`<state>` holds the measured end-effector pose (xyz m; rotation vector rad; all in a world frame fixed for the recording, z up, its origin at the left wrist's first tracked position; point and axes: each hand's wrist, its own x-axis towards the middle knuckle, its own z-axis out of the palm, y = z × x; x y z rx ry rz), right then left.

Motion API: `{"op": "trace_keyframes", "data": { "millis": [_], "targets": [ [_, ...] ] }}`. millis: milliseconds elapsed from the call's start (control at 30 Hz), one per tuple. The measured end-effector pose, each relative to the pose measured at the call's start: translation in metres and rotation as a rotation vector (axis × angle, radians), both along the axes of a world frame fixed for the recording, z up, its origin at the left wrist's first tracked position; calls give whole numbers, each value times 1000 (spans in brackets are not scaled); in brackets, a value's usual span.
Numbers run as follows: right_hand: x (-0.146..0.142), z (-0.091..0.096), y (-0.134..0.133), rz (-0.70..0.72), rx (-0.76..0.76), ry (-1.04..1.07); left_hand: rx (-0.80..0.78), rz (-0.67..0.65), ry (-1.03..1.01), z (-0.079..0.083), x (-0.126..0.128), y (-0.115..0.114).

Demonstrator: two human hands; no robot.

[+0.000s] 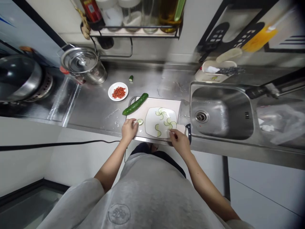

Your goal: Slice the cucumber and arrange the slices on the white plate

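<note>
A white cutting board (143,111) lies on the steel counter, with a whole cucumber (135,104) across its far left corner. On the board sits a white square plate (152,122) carrying several thin cucumber slices (165,119) in curved rows. My left hand (129,128) rests curled at the board's near left edge, fingertips beside a small stack of round slices (140,121). My right hand (179,142) is at the plate's near right corner, fingers pinched on a slice there. A knife with a dark handle (189,131) lies along the board's right edge.
A small white dish of red chopped chilli (118,91) and a cucumber end (131,78) lie behind the board. A lidded steel pot (83,65) and a wok (17,78) stand left. The sink (220,113) is right, a spice rack (135,30) above.
</note>
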<state>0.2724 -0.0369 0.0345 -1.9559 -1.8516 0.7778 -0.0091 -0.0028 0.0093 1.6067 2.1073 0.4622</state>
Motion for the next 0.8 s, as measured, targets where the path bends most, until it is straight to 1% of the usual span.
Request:
{"op": "trace_keyframes", "data": {
  "millis": [133, 300, 400, 500, 567, 600, 700, 767, 800],
  "targets": [
    [-8, 0, 1, 18, -15, 28, -37, -37, 60, 1, 12, 4],
    [-13, 3, 1, 35, -23, 52, -88, 0, 102, 1, 18, 7],
    [-13, 3, 1, 39, -22, 55, -68, -1, 91, 3, 20, 9],
    [-12, 3, 1, 40, -18, 59, -37, 1, 38, 5, 22, 9],
    [-12, 5, 2, 40, -24, 80, -25, 38, -60, 7, 22, 8],
    [-13, 6, 3, 38, -27, 96, -20, 64, -141, 9, 22, 7],
    [-20, 15, 10, 32, -20, 165, -1, 107, -500, 20, 22, 3],
    [-29, 21, 17, 62, 14, 225, -13, 84, -758, 31, 25, -1],
    [-34, 23, 20, 101, 34, 260, -36, 64, -868, 38, 27, -2]
  ]
}}
